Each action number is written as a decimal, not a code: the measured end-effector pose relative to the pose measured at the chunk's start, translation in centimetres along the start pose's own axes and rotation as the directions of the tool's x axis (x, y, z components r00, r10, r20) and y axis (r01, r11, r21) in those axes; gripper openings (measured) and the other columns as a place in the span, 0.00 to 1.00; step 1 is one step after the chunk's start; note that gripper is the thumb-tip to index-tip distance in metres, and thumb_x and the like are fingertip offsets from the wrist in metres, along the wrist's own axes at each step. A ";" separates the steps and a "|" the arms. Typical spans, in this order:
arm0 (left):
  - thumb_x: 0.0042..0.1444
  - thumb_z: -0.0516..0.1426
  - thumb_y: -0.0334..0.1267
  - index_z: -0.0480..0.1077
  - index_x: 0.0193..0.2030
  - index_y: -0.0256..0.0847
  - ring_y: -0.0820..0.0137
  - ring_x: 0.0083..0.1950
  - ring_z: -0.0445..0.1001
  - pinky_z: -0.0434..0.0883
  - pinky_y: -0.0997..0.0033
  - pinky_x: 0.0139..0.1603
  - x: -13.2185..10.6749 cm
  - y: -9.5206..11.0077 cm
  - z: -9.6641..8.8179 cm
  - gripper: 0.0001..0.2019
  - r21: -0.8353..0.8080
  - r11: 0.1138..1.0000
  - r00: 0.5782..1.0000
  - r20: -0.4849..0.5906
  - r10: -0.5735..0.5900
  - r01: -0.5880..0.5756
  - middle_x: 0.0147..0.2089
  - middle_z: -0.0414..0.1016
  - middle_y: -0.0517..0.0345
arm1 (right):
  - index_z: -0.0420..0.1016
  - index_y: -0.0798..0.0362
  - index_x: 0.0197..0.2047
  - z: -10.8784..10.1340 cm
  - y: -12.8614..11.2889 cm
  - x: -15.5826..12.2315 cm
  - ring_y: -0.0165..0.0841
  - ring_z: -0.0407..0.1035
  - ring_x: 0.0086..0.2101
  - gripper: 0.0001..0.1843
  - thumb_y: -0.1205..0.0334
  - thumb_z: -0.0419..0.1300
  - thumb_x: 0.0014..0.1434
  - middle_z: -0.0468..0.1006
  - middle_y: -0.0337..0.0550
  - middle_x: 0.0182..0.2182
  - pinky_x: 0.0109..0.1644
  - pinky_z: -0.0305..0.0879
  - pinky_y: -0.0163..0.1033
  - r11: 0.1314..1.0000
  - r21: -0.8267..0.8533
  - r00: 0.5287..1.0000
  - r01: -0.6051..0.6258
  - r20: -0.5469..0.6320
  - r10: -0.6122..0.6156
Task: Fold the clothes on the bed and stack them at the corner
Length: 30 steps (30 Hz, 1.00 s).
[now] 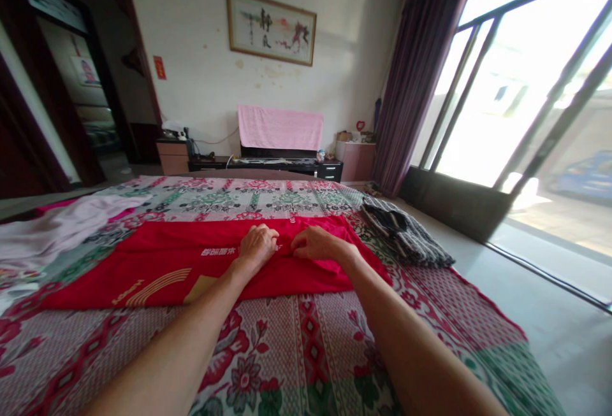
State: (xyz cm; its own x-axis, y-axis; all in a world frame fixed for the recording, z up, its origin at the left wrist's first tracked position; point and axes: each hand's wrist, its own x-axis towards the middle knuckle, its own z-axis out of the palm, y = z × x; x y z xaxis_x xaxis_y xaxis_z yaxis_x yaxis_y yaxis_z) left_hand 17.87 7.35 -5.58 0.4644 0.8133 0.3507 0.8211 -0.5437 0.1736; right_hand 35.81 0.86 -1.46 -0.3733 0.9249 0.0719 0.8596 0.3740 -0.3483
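A red garment [162, 247] with gold and white print lies spread in a long, folded strip across the patterned bedspread [268, 352]. My left hand [259, 244] rests at the middle of it, fingers curled in and closed on the fabric beside the white lettering. Just to its right, my right hand [315, 243] bends down over the cloth, thumb and fingers pinching it. A small gap separates the two hands. The fingertips are partly hidden, and wrinkles run through the fabric near the right hand.
At the left lies a pile of pale clothes [71, 222]; a black-and-grey striped garment [406, 231] lies folded at the right edge. Beyond stand a low cabinet [329, 171] and a screen under a pink cloth [281, 127]. Glass sliding doors [478, 97] are on the right.
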 end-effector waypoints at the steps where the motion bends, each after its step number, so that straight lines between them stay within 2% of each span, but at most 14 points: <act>1: 0.59 0.49 0.35 0.78 0.44 0.47 0.65 0.47 0.73 0.67 0.67 0.51 0.0 0.0 0.0 0.16 -0.002 1.000 1.000 0.001 0.000 0.000 0.45 0.77 0.54 | 0.82 0.46 0.40 -0.1 0.1 -0.1 0.28 0.71 0.33 0.15 0.68 0.58 0.52 0.82 0.34 0.34 0.37 0.61 0.31 1.000 0.031 1.000 -0.004 -0.002 0.004; 6: 0.58 0.49 0.34 0.78 0.44 0.47 0.65 0.48 0.72 0.67 0.67 0.52 0.1 -0.1 0.2 0.16 -0.008 1.000 1.000 -0.003 -0.001 0.001 0.44 0.77 0.53 | 0.82 0.47 0.41 -1.5 0.6 -0.8 0.28 0.72 0.33 0.14 0.65 0.60 0.53 0.82 0.34 0.34 0.37 0.64 0.31 0.974 0.197 0.994 -0.109 -0.009 0.113; 10: 0.57 0.49 0.34 0.78 0.43 0.46 0.64 0.48 0.73 0.68 0.66 0.52 0.1 -0.2 0.4 0.16 -0.017 1.000 1.000 -0.015 0.005 -0.005 0.44 0.77 0.53 | 0.83 0.48 0.38 -2.2 0.8 -1.3 0.25 0.69 0.27 0.11 0.64 0.62 0.50 0.80 0.34 0.28 0.32 0.63 0.30 0.941 0.262 0.972 -0.214 0.152 0.178; 13: 0.57 0.50 0.34 0.78 0.44 0.46 0.64 0.47 0.73 0.68 0.65 0.52 0.1 -0.2 0.5 0.16 -0.036 0.999 0.999 -0.033 0.007 -0.008 0.45 0.77 0.53 | 0.82 0.48 0.39 -2.5 0.7 -1.6 0.24 0.68 0.26 0.11 0.63 0.63 0.50 0.79 0.33 0.26 0.31 0.62 0.29 0.920 0.305 0.949 -0.246 0.268 0.164; 15: 0.56 0.50 0.33 0.77 0.47 0.45 0.64 0.47 0.73 0.68 0.66 0.52 0.1 -0.2 0.5 0.17 -0.055 0.998 0.998 -0.068 0.007 -0.011 0.46 0.77 0.54 | 0.82 0.49 0.41 -2.7 0.7 -1.7 0.25 0.69 0.26 0.12 0.62 0.62 0.52 0.79 0.35 0.27 0.31 0.63 0.29 0.900 0.370 0.965 -0.231 0.205 0.163; 17: 0.56 0.50 0.32 0.76 0.49 0.43 0.65 0.49 0.72 0.67 0.67 0.54 0.1 0.0 0.4 0.17 -0.073 0.997 0.992 -0.121 0.017 -0.026 0.48 0.76 0.53 | 0.81 0.53 0.40 -2.8 0.8 -1.7 0.25 0.69 0.26 0.12 0.61 0.59 0.54 0.79 0.37 0.27 0.30 0.63 0.29 0.894 0.409 0.982 -0.184 0.050 0.180; 20: 0.59 0.49 0.35 0.76 0.47 0.42 0.65 0.49 0.72 0.66 0.67 0.55 0.3 0.3 0.1 0.16 -0.070 0.994 0.986 -0.153 0.072 -0.084 0.47 0.76 0.53 | 0.81 0.56 0.37 -2.2 1.0 -1.2 0.26 0.69 0.28 0.12 0.65 0.57 0.54 0.79 0.39 0.27 0.31 0.62 0.30 0.939 0.325 0.975 -0.115 -0.146 0.170; 24: 0.61 0.49 0.42 0.75 0.47 0.42 0.63 0.51 0.70 0.65 0.64 0.57 0.1 0.6 0.2 0.16 -0.004 0.989 0.988 -0.058 0.145 -0.146 0.48 0.75 0.50 | 0.81 0.53 0.37 0.3 0.6 -0.4 0.31 0.71 0.35 0.13 0.68 0.56 0.51 0.80 0.41 0.33 0.41 0.64 0.34 0.986 0.045 0.955 -0.158 -0.247 0.164; 27: 0.60 0.50 0.48 0.70 0.56 0.42 0.57 0.60 0.65 0.63 0.57 0.59 -0.3 0.6 0.9 0.21 0.024 0.998 0.998 -0.004 0.060 -0.060 0.59 0.68 0.46 | 0.78 0.51 0.43 2.2 0.1 -0.1 0.36 0.69 0.45 0.15 0.66 0.56 0.53 0.77 0.45 0.45 0.50 0.63 0.39 0.980 -0.095 0.925 -0.176 -0.355 0.132; 30: 0.61 0.49 0.50 0.65 0.61 0.43 0.52 0.65 0.58 0.60 0.50 0.61 -0.5 0.7 1.4 0.24 0.047 0.999 0.998 0.051 -0.029 0.027 0.66 0.61 0.45 | 0.72 0.49 0.53 3.3 -0.1 -0.1 0.41 0.61 0.55 0.21 0.60 0.54 0.56 0.68 0.47 0.57 0.54 0.60 0.45 0.973 -0.119 0.899 -0.196 -0.418 0.130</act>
State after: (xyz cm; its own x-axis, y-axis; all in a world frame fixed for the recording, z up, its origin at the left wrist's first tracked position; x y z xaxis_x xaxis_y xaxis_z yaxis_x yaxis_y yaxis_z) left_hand 18.66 6.80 -6.91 0.4566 0.8383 0.2980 0.8479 -0.5115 0.1396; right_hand 34.60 0.54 -4.51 -0.0773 0.9087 0.4103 0.9513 0.1904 -0.2424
